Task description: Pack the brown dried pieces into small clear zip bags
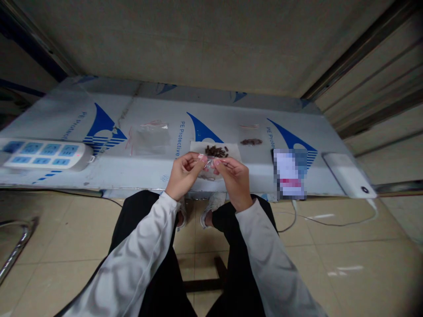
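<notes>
Over near part of white paper [234, 152], left hand [185, 174] and right hand [235, 178] pinch clear plastic bag [210, 162], thumbs against fingers. Bag likely light, limp, slippery; best held by rim. Dark pieces [216, 152] piled on paper's far half. Right of paper, farther: second bag [250, 137], dark contents.

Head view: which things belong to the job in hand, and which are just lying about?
Likely part of the job:
clear plastic, pinched between left hand and right hand
dark brown pieces on the white sheet
bag with dark contents, right
flat clear bag, left

Apparently just lying about:
white box with blue labels, far left
pixelated device, right
rounded white device, far right
</notes>
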A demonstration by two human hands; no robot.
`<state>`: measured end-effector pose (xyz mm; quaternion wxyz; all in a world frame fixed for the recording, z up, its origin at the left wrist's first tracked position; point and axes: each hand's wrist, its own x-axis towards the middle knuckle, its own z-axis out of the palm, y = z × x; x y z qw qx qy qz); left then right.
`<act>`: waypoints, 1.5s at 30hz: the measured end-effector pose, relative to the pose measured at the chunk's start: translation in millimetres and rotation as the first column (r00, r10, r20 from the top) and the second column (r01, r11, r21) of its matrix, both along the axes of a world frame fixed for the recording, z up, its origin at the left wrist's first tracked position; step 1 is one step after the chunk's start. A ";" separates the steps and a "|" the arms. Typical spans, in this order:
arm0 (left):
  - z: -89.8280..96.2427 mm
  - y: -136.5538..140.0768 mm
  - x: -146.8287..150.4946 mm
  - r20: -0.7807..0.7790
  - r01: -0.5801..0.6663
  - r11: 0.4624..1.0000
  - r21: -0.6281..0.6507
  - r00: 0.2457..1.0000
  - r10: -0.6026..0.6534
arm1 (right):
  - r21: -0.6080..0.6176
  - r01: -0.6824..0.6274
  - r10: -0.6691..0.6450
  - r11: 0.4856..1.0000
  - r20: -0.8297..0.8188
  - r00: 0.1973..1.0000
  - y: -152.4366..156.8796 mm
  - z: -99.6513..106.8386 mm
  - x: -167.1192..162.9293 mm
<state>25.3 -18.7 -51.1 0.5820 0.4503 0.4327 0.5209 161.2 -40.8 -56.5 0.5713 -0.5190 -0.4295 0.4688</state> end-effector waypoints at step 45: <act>-7.5 1.3 -6.8 -0.014 0.050 0.999 0.005 0.999 -0.050 | 0.114 0.000 0.001 0.993 -0.005 1.000 -4.3 -2.0 -9.0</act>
